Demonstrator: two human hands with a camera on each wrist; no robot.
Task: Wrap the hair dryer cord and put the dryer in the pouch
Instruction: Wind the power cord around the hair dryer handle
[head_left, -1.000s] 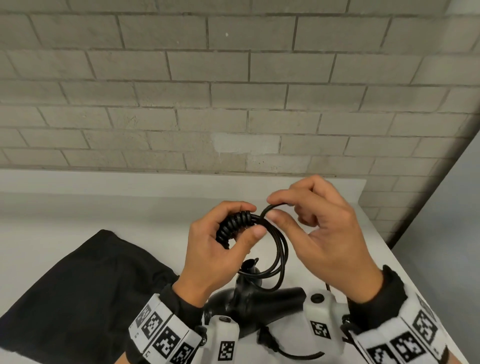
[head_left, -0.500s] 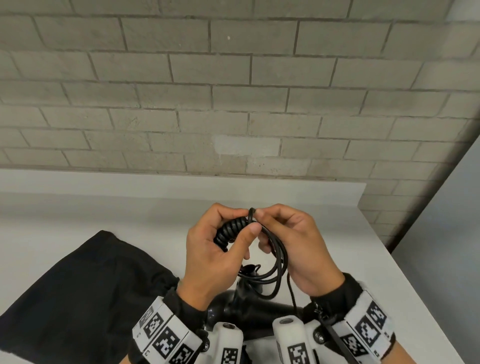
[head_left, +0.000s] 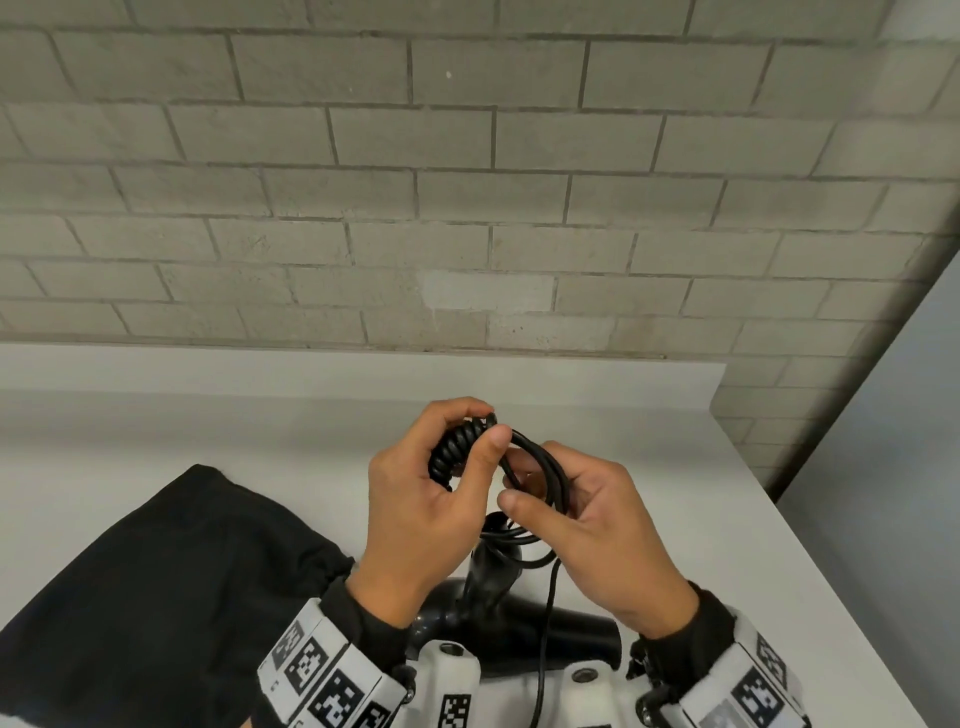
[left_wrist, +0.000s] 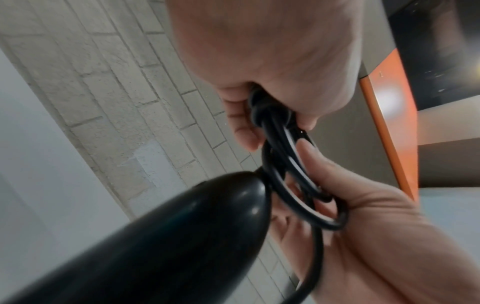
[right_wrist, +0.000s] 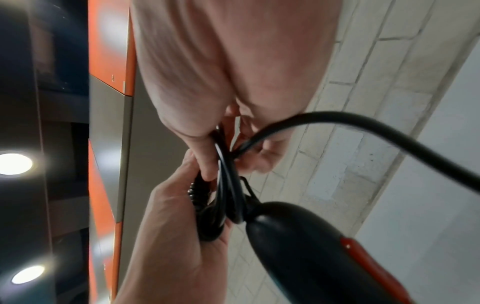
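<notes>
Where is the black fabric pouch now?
In the head view, the black fabric pouch lies on the white table, left of the left hand.

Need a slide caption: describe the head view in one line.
Both hands coil the black cord above the hair dryer, black pouch alongside.

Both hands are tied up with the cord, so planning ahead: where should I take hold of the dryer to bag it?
Probably the handle: it sticks up from the dryer lying on the table, just below the cord. Come down from above.
</notes>
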